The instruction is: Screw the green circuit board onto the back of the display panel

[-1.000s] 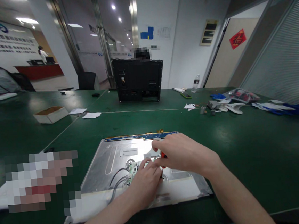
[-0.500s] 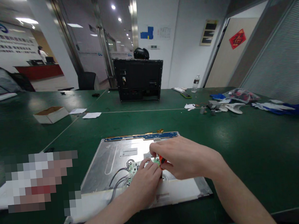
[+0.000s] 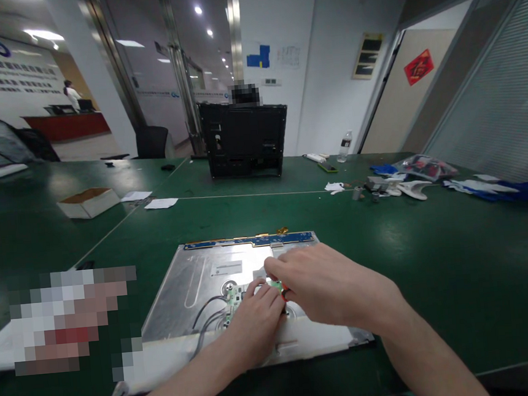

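A flat silver display panel lies on the green table before me, with a blue circuit strip along its far edge. On the panel's middle sits a small green circuit board, partly covered by my hands, with dark cables running from its left side. My left hand rests over this board with its fingers laid out on it. Just to the right, my right hand is closed around a screwdriver with a red and black handle, held over the board's right part. Its tip is hidden behind my fingers.
Ahead stands a black monitor housing. An open cardboard box and white papers lie to the left. A water bottle, small parts and a clear plastic bag are at the far right. A blurred-out patch covers the near left.
My right hand and wrist have turned slightly around the screwdriver, and less of the red handle shows. My left hand stays in place on the board.
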The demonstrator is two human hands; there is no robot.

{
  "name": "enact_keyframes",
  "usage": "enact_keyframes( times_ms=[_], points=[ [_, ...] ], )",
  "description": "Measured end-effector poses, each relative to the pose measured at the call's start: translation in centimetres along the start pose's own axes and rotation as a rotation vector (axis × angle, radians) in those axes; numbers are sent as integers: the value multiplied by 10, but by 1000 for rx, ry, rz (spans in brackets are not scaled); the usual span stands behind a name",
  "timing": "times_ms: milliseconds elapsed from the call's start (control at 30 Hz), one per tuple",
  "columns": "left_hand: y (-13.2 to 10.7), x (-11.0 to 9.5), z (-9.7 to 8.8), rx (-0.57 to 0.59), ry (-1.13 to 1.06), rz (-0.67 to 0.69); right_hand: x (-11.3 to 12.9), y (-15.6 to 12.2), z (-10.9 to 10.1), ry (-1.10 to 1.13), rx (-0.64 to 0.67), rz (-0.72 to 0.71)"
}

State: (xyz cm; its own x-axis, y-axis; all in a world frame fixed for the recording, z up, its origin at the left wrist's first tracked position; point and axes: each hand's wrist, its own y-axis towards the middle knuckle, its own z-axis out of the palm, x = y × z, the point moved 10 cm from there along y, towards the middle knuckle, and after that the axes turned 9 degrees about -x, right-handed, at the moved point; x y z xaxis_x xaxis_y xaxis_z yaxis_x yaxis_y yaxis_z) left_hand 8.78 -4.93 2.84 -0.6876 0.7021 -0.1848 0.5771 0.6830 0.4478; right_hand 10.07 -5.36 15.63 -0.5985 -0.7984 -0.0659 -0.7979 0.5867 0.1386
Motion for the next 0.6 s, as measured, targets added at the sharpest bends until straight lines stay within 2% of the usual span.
enact_keyframes(
  times_ms=[100, 300, 600],
  points=[
    [0, -1, 3, 23, 24, 19, 5, -1, 1, 37, 15, -12],
    [1, -1, 5, 29, 39, 40, -11, 1, 3, -33, -4, 180],
    [1, 1, 8, 35, 49, 16, -6, -3, -2, -62, -18, 103]
  ],
)
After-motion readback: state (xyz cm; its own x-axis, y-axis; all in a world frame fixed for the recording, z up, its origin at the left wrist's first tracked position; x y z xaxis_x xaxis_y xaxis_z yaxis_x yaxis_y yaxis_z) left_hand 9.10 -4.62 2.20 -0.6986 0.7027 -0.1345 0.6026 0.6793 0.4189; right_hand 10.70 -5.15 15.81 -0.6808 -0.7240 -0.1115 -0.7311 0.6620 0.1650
